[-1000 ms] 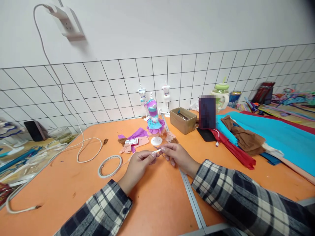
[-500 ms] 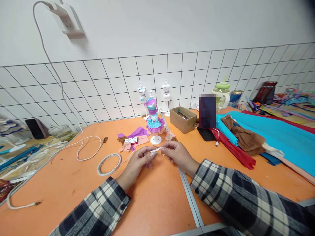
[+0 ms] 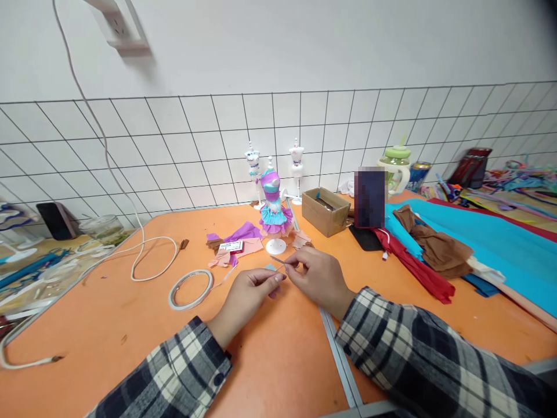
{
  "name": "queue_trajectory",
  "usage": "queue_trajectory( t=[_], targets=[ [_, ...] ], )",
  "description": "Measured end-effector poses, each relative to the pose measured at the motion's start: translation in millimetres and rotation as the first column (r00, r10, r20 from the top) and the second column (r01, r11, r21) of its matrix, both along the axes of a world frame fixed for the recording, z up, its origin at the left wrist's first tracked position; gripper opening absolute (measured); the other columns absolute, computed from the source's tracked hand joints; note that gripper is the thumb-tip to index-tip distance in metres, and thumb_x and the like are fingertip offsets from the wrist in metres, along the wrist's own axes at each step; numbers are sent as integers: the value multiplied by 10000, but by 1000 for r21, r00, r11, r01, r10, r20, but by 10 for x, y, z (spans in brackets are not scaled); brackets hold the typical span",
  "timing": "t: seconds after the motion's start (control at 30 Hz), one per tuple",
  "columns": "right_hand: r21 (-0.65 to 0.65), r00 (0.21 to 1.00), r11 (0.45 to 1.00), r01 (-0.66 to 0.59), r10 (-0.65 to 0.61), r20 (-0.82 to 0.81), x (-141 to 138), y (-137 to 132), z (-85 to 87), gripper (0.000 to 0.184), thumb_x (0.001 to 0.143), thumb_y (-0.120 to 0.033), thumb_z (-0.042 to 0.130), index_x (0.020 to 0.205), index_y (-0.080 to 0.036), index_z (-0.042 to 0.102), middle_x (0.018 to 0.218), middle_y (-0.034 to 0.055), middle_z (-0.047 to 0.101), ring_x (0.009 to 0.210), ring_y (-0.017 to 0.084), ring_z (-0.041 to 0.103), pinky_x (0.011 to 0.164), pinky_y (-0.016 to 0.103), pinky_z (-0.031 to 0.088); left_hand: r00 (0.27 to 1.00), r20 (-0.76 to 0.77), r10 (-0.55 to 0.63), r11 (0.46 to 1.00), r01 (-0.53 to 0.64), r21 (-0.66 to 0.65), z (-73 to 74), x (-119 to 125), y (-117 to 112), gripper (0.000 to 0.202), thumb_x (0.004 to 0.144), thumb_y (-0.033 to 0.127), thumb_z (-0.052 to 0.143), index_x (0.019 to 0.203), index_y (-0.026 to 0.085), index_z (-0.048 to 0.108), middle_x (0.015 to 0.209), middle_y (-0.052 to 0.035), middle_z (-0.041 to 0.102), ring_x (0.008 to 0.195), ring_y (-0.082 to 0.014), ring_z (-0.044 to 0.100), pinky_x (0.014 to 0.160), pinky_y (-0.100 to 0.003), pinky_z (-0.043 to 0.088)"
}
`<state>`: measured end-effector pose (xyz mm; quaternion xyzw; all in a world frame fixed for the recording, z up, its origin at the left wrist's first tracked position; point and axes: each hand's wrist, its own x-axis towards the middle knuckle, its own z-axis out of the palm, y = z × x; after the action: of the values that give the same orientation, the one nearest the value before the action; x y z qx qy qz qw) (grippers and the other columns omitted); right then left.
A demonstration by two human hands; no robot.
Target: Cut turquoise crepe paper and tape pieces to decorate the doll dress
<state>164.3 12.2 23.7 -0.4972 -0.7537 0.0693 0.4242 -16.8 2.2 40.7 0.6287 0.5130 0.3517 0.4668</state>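
My left hand and my right hand meet over the orange table, fingertips pinched together on a thin pale strip. A small light-blue scrap shows just under the fingertips. Just beyond the hands stands a small mannequin in a purple and turquoise ruffled dress on a white round base. A roll of narrow tape lies flat to the left of my left hand. Pink and purple fabric scraps lie near the mannequin's foot.
Two bare white mini mannequins stand by the wire grid. A cardboard box, a blurred dark object, red, brown and blue fabric lie to the right. A white cable curls at left. A metal seam splits the tables.
Both hands stayed pinched on the strip and shifted slightly nearer to me. The strip now tilts up toward the mannequin, and a light-blue scrap shows beneath the fingers.
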Motion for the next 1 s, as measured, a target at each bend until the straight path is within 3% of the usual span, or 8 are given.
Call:
queue_trajectory(
  t=[0.17,0.47,0.67,1.0],
  targets=[
    [103,988,993,-58,42,145,-31,-43,-25,86,859,-264,630,808,-230,690,808,-5,708,790,152,621,659,276,366,999,-37,1,999,1,38,-44,-8,17,332,770,450,647,859,161,785,708,-58,708,655,-165,603,517,-217,424],
    [24,959,966,-258,253,130,63,9,14,166,859,-209,618,973,-238,734,867,16,712,842,165,626,751,280,431,998,-57,8,992,-1,125,-71,-22,45,273,774,396,647,847,179,795,768,-53,758,673,-170,626,618,-247,473],
    [-7,951,954,-300,300,81,42,-8,-8,296,860,-171,585,1118,-224,721,881,39,701,833,165,629,744,277,456,994,-95,51,987,-36,158,-78,-58,78,286,795,394,640,912,179,788,813,-53,771,687,-169,635,649,-252,485],
    [-86,971,968,-234,230,-58,37,32,16,185,846,-146,606,943,-215,748,867,23,717,772,138,632,683,255,450,998,-45,-31,990,37,136,-97,-45,50,259,799,378,655,927,198,791,792,-48,759,711,-170,639,653,-251,496]
  ],
)
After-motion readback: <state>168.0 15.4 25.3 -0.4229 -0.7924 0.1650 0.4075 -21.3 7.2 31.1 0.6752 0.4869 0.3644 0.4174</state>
